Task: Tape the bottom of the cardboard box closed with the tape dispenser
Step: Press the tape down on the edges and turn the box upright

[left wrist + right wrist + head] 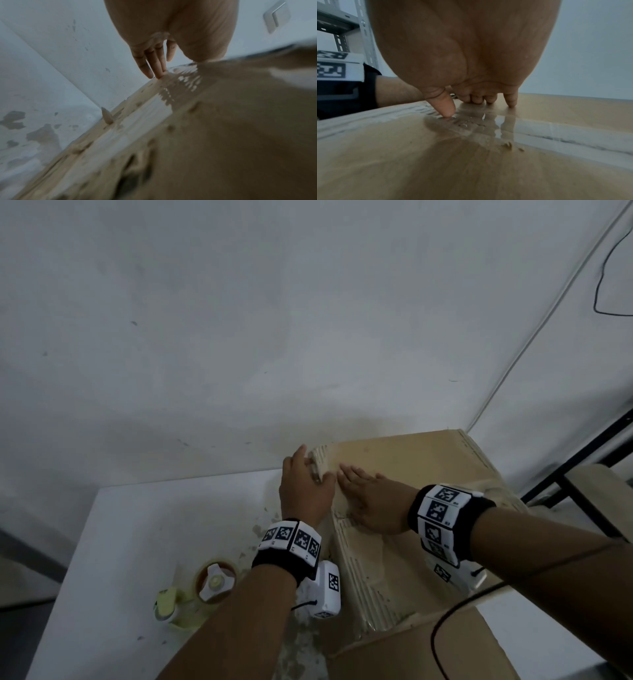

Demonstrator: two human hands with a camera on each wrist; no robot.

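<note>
The cardboard box [411, 460] lies on the white table with a glossy strip of clear tape [556, 129] along its top seam. My right hand [370, 501] lies flat on the box top, and its thumb and straight fingers [510, 100] press on the tape. At the box's far left corner my left hand [303, 491] reaches over the edge, thumb up. Its straight fingers [154, 65] touch the tape where it wraps down the box side [223, 135]. The tape dispenser [209, 583], with a brown roll and a pale yellow handle, lies on the table left of my left forearm, untouched.
The white table [137, 542] has scuffed patches near the box. A white wall stands close behind. A metal rack [582, 460] is at the right. A black cable [442, 628] runs over a lower cardboard flap [411, 652] at the front. A wall switch [276, 17] shows.
</note>
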